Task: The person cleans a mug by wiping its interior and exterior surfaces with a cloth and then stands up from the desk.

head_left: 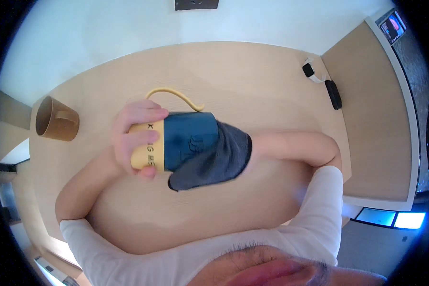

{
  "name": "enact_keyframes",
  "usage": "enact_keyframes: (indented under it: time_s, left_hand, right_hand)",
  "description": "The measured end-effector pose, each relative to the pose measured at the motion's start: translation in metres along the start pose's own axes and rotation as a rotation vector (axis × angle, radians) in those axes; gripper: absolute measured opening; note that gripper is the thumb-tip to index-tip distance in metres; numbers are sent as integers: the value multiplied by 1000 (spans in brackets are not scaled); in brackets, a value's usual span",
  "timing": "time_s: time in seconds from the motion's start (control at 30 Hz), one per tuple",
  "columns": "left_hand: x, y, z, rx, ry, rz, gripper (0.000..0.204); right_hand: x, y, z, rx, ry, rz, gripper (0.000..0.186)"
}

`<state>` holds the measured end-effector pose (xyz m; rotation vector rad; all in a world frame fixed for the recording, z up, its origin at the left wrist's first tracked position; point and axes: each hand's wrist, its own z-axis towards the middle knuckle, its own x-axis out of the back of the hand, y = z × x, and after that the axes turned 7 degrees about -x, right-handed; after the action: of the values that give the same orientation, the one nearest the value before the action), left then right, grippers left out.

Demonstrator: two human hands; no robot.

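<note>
A mug (188, 138), dark teal with a yellow band and a curved yellow handle (171, 92), is held on its side above the table. My left hand (133, 133) is closed around its yellow end, fingers over the top and thumb below. At the teal end, a grey cloth (219, 159) with a dark hem covers most of my right hand (257, 145) and presses against the mug. Part of the cloth hangs across the mug's lower side. The fingers of that hand are hidden, so whether they reach inside the mug does not show.
On the left of the wooden table (200, 209) stands a brown mug (64, 121). A watch with a white strap (310, 70) and a small black case (333, 94) lie at the far right, beside an upright wooden panel (376, 109). A white wall (128, 28) rises behind.
</note>
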<state>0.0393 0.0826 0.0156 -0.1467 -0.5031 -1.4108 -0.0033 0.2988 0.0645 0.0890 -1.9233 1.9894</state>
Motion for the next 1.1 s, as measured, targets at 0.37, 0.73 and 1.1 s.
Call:
enact_keyframes:
  time_s: [0.37, 0.73, 1.1]
  left_hand:
    - [-1, 31, 42, 987, 132, -316, 41]
    - [15, -26, -4, 258, -243, -124, 76]
    - [-3, 5, 10, 961, 141, -535, 54]
  right_hand:
    - [16, 35, -18, -211, -12, 314, 28]
    - [14, 49, 4, 76, 177, -128, 33]
    - [14, 51, 15, 415, 223, -632, 42]
